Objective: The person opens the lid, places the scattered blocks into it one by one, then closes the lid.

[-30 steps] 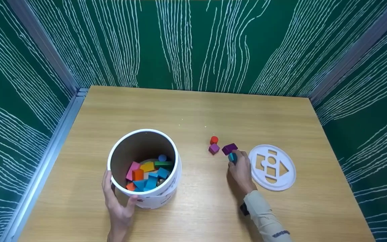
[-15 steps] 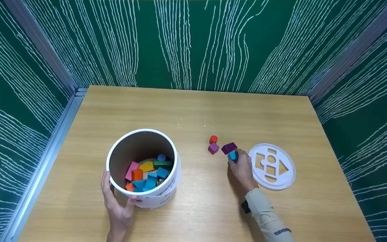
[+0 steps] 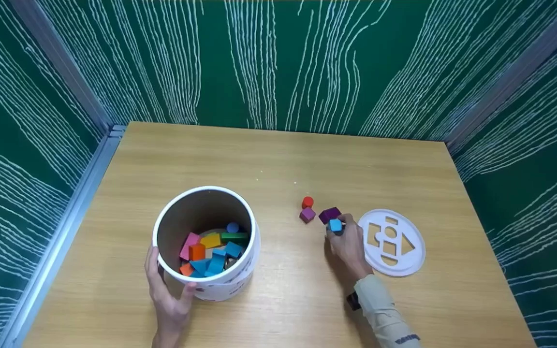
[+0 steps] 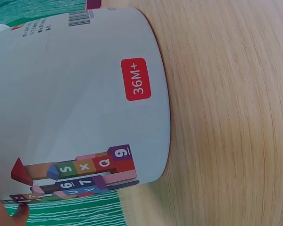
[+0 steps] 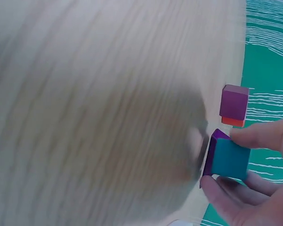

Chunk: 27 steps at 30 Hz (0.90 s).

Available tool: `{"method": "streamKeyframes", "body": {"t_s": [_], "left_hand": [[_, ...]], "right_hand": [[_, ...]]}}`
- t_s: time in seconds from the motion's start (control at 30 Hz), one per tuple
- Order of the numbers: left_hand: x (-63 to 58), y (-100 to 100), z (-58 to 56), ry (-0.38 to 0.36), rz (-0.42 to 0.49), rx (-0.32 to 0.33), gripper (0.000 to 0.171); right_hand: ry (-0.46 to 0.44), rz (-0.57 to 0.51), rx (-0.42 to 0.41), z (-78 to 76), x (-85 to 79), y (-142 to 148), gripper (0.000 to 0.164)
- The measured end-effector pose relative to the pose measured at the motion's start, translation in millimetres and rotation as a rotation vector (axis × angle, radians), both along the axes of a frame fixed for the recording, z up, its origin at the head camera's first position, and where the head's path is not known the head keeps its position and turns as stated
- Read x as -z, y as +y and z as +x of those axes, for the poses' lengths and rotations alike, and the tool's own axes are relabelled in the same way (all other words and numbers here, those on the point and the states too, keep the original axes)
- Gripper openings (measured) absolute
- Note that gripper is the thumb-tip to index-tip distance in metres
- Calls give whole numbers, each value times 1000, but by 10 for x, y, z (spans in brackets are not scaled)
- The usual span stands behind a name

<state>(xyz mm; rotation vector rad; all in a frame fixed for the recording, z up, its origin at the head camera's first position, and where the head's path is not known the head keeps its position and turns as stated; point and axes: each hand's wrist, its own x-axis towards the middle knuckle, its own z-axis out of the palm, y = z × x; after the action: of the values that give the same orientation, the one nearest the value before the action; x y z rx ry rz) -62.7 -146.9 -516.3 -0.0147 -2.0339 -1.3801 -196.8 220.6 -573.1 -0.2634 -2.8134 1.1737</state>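
My left hand [image 3: 172, 307] holds the outside of the white bucket [image 3: 230, 282], with the thumb on the near side and the fingers along the left wall. Inside the bucket lie several coloured toy blocks, such as a yellow block [image 3: 211, 240] and an orange block [image 3: 197, 252]. Between thumb and fingers, my right hand [image 3: 348, 246] pinches a blue block [image 5: 230, 157] just above the table. Right beside it is a dark purple block [image 3: 329, 215], partly hidden behind the blue one in the right wrist view. A magenta cube [image 3: 307, 214] and a red cylinder [image 3: 307, 202] stand to its left.
A round white lid [image 3: 418, 251] with shaped cutouts lies on the table just right of the right hand. The wooden table [image 3: 278, 159] meets green walls [image 3: 254, 63] with white lines at the back and sides. Tiny white specks dot the tabletop.
The blue block has turned in my right hand's fingers, so a brighter face now points up. The right hand barely shifts in place. Left hand and bucket stay as they were.
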Motion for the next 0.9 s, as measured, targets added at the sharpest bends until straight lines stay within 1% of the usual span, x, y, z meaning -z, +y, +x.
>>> {"method": "streamKeyframes", "body": {"t_s": [0.1, 0.2, 0.33, 0.43, 0.5, 0.57, 0.67, 0.73, 0.8, 0.9], "left_hand": [[-17, 4, -9, -13, -5, -1, 85], [-62, 24, 14, -31, 0, -19, 84], [-219, 97, 60, -45, 18, -35, 79], [-344, 155, 68, -59, 19, -30, 77], [-374, 165, 66, -67, 16, -30, 78], [-352, 152, 62, -77, 20, -28, 78], [-237, 98, 45, -90, 19, -28, 81], [-153, 57, 32, -102, 9, -25, 83], [-79, 22, 25, -84, 5, -16, 84], [-27, -6, 41, -56, 4, -13, 82]], "right_hand": [[4, -27, 20, 12, -33, -10, 45], [9, -64, 9, 24, -74, -28, 45], [58, -114, -26, 38, -152, -39, 44], [105, -114, -38, 47, -220, -29, 43], [118, -109, -45, 52, -263, -30, 42], [115, -105, -53, 55, -306, -34, 42], [114, -103, -70, 60, -368, -47, 41], [129, -100, -73, 64, -405, -62, 41], [165, -96, -75, 66, -437, -81, 40], [215, -81, -91, 76, -494, -126, 39]]}}
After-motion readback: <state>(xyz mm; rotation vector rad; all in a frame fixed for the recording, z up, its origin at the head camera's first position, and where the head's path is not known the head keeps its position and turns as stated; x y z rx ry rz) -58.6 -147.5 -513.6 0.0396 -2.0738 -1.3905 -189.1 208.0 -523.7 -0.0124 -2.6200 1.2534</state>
